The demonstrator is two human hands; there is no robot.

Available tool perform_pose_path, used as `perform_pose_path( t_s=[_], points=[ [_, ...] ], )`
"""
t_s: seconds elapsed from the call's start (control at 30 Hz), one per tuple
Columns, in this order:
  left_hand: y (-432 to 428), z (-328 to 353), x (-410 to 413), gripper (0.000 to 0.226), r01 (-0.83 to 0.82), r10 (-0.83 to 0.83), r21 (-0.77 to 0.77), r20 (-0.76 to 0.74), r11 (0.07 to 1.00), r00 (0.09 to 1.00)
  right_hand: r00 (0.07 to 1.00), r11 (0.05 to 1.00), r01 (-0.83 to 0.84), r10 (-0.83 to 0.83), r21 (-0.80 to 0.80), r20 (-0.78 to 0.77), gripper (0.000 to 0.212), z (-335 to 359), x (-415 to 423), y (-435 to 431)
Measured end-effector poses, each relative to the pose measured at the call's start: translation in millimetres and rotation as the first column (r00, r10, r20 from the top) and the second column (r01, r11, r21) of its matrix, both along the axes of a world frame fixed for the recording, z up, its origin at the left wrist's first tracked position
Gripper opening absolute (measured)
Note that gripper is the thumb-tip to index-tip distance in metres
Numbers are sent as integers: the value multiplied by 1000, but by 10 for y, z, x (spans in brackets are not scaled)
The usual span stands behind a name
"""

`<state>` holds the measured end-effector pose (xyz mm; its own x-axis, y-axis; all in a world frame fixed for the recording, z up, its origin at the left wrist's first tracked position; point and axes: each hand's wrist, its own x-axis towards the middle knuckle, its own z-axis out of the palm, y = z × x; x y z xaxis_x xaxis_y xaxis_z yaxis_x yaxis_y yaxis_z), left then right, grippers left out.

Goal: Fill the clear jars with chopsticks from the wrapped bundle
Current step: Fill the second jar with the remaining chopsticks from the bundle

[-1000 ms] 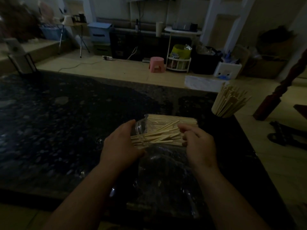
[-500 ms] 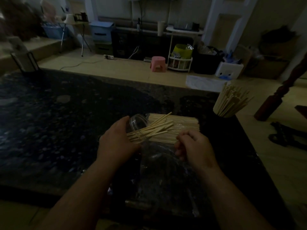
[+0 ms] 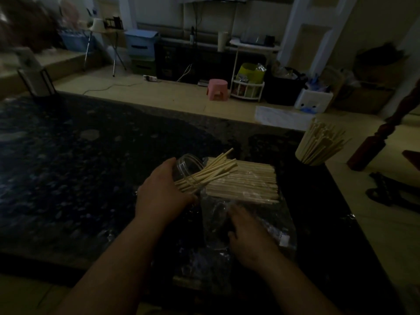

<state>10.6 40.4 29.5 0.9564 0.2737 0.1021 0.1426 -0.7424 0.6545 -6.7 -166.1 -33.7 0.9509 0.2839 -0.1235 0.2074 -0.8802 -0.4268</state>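
While tilted, jar point(image 3: 187, 165) with chopsticks point(image 3: 212, 172).

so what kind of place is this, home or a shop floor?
Most likely a lived-in home room, not a workshop: a dark speckled stone tabletop, and behind it a pink plastic stool, a small white rack stuffed with bags, and a power strip trailing its cable across the floor.

Tilted clear jar point(image 3: 186, 165), chopsticks point(image 3: 213, 170) apparently inside

tabletop point(image 3: 91, 155): dark, speckled
stool point(image 3: 217, 88): pink, on the floor beyond the tabletop
rack point(image 3: 247, 90): white, just right of the stool
power strip point(image 3: 150, 77): on the floor
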Motion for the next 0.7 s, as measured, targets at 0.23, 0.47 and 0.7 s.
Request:
perform_pose_path(
  t_s=[0.23,0.47,0.7],
  points=[
    [-10,11,38,102,-18,18,-50,-1,999,1000,992,987,124,-123,-104,16,59,-263,275,135],
    [-15,8,68,104,-14,13,-65,-16,998,1000,991,958,132,-132,-254,16,56,-193,748,184],
    [0,5,68,88,-12,12,-77,-1,997,1000,995,937,72,-92,-341,-44,70,-134,979,210]
  ],
)
